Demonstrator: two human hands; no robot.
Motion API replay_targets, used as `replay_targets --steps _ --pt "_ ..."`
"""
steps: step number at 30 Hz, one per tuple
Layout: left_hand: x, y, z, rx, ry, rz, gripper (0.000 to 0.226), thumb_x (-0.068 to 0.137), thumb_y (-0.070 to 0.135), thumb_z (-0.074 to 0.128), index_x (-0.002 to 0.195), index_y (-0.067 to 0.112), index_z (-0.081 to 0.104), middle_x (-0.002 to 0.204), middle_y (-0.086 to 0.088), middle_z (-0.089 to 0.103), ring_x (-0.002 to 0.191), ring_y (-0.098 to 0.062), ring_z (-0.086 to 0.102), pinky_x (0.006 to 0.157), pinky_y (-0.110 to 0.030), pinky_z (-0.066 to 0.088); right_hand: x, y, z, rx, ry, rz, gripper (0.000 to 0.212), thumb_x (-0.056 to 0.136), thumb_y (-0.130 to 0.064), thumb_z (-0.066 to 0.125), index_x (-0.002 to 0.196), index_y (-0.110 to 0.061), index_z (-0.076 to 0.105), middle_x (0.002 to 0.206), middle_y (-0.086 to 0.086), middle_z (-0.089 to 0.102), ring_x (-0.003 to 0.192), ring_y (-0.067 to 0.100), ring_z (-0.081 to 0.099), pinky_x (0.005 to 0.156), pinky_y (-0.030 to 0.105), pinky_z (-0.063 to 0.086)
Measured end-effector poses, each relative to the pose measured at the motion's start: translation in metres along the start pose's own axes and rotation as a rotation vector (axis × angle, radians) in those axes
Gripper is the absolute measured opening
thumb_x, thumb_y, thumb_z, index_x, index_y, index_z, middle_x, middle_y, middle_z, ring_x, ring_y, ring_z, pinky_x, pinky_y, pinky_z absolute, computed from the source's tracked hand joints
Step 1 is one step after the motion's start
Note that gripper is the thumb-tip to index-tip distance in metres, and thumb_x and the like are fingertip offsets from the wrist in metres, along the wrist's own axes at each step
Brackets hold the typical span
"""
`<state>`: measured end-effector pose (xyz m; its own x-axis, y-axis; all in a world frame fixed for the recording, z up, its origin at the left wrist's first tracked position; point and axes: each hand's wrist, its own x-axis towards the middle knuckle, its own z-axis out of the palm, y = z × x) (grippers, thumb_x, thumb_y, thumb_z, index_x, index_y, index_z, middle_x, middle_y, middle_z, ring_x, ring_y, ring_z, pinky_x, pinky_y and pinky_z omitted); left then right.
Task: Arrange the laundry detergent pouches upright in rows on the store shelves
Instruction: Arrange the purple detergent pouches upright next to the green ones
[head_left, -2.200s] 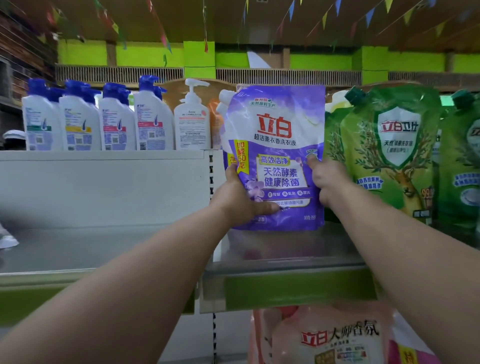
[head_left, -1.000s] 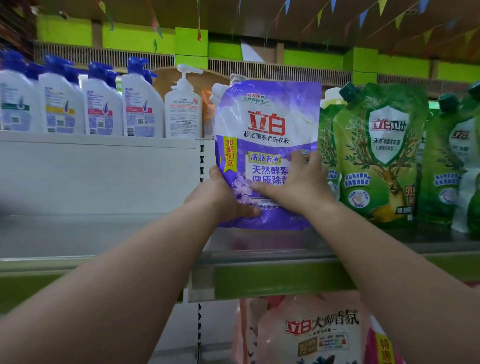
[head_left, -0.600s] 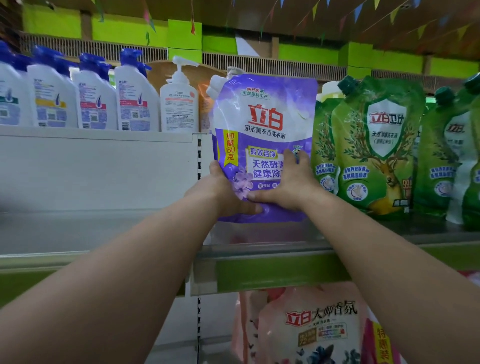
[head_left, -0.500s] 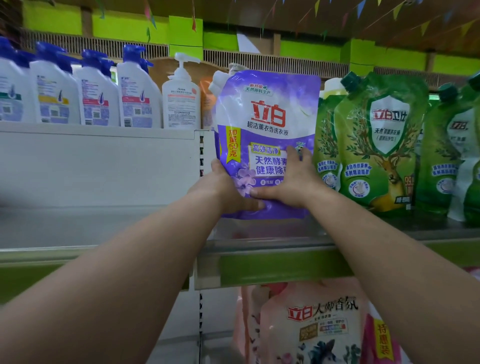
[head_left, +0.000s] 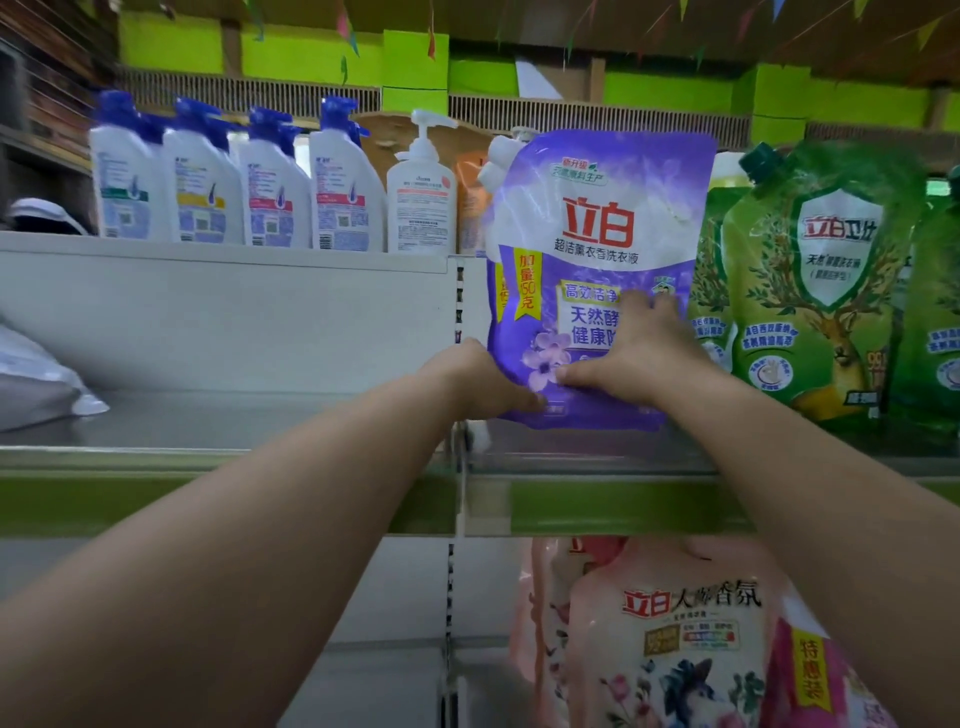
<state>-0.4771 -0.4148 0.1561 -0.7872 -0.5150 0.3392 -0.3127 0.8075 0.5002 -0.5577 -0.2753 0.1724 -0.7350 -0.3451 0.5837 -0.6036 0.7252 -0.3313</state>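
A purple laundry detergent pouch (head_left: 597, 228) stands upright on the metal shelf (head_left: 613, 501), at the left end of its bay. My left hand (head_left: 470, 379) grips its lower left edge, thumb across the front. My right hand (head_left: 641, 356) lies flat on the lower front of the pouch, fingers spread and pressing. Just to the right, green detergent pouches (head_left: 826, 291) stand upright in a row, the nearest one touching the purple pouch. A second purple pouch seems to stand behind the first; only its white cap shows.
White bottles with blue caps (head_left: 270, 192) and a white pump bottle (head_left: 421, 197) line a higher ledge at the left. A white bag (head_left: 31, 384) lies on the left shelf bay. Pink detergent pouches (head_left: 675, 639) fill the shelf below.
My right hand moved from the pouch's right edge onto its front and now presses there. My left hand kept its grip on the lower left edge. The pouch stays upright.
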Motion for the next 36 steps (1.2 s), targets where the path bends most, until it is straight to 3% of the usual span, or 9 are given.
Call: replay_targets --steps 3,6,10,14,18,26,30,32,36 --pt "-0.009 -0.015 -0.015 0.052 0.006 -0.032 0.068 0.074 0.057 0.071 0.117 0.005 0.056 0.074 -0.002 0.053 0.069 -0.019 0.054 0.052 -0.025 0.040 -0.009 -0.018 -0.003 -0.036 0.130 -0.073 0.085 0.072 -0.050 0.072 0.134 -0.007 0.035 0.140 0.018 0.032 0.128 0.036 0.034 0.098 0.046 0.037" --pt "-0.017 -0.035 -0.031 0.067 0.035 -0.086 0.065 0.076 0.058 0.069 0.109 0.003 0.059 0.079 -0.005 0.057 0.076 -0.023 0.057 0.064 -0.026 0.046 -0.018 -0.041 -0.002 -0.020 0.235 -0.186 0.066 0.079 -0.043 0.065 0.129 -0.007 0.042 0.132 0.016 0.040 0.121 0.034 0.038 0.094 0.044 0.038" --pt "-0.032 -0.061 -0.052 0.059 0.103 -0.166 0.061 0.078 0.058 0.067 0.103 0.002 0.063 0.099 -0.013 0.065 0.092 -0.029 0.062 0.073 -0.031 0.049 -0.027 -0.075 0.005 0.039 0.185 -0.255 0.054 0.081 -0.038 0.063 0.123 -0.009 0.047 0.129 0.015 0.043 0.119 0.034 0.041 0.093 0.044 0.037" --pt "-0.049 -0.086 -0.072 0.043 0.188 -0.234 0.062 0.080 0.055 0.066 0.110 0.001 0.064 0.105 -0.020 0.065 0.101 -0.033 0.062 0.080 -0.037 0.052 -0.036 -0.102 0.017 0.062 0.121 -0.293 0.052 0.081 -0.041 0.062 0.122 -0.012 0.050 0.129 0.013 0.045 0.121 0.033 0.041 0.095 0.042 0.037" --pt "-0.064 -0.106 -0.089 0.037 0.284 -0.266 0.056 0.082 0.054 0.064 0.113 0.007 0.064 0.110 -0.007 0.066 0.101 -0.026 0.060 0.083 -0.033 0.050 -0.046 -0.125 0.029 0.077 0.062 -0.323 0.050 0.081 -0.043 0.061 0.120 -0.013 0.051 0.127 0.013 0.047 0.119 0.032 0.045 0.093 0.041 0.039" --pt "-0.087 -0.137 -0.124 0.053 0.464 -0.280 0.034 0.084 0.048 0.063 0.089 0.015 0.066 0.084 0.000 0.061 0.082 -0.021 0.054 0.068 -0.027 0.040 -0.067 -0.170 0.047 0.100 -0.069 -0.392 0.051 0.083 -0.048 0.058 0.120 -0.014 0.050 0.125 0.011 0.047 0.113 0.031 0.047 0.092 0.042 0.037" --pt "-0.099 -0.152 -0.146 0.140 0.571 -0.279 0.023 0.083 0.043 0.064 0.081 0.021 0.060 0.090 -0.001 0.063 0.088 -0.022 0.057 0.069 -0.028 0.041 -0.075 -0.191 0.054 0.113 -0.099 -0.426 0.052 0.083 -0.049 0.057 0.121 -0.015 0.049 0.125 0.010 0.047 0.113 0.029 0.048 0.090 0.041 0.037" --pt "-0.103 -0.162 -0.158 0.198 0.634 -0.297 0.022 0.082 0.043 0.062 0.087 0.022 0.064 0.108 -0.005 0.060 0.100 -0.026 0.056 0.079 -0.032 0.043 -0.076 -0.200 0.057 0.114 -0.112 -0.445 0.052 0.084 -0.049 0.056 0.123 -0.015 0.048 0.125 0.009 0.047 0.113 0.029 0.047 0.092 0.041 0.036" --pt "-0.107 -0.184 -0.183 0.312 0.778 -0.419 0.045 0.080 0.044 0.060 0.118 0.020 0.057 0.128 -0.013 0.040 0.119 -0.033 0.040 0.095 -0.041 0.034 -0.077 -0.206 0.060 0.117 -0.136 -0.453 0.053 0.085 -0.049 0.056 0.125 -0.016 0.047 0.127 0.009 0.046 0.114 0.027 0.047 0.094 0.040 0.036"
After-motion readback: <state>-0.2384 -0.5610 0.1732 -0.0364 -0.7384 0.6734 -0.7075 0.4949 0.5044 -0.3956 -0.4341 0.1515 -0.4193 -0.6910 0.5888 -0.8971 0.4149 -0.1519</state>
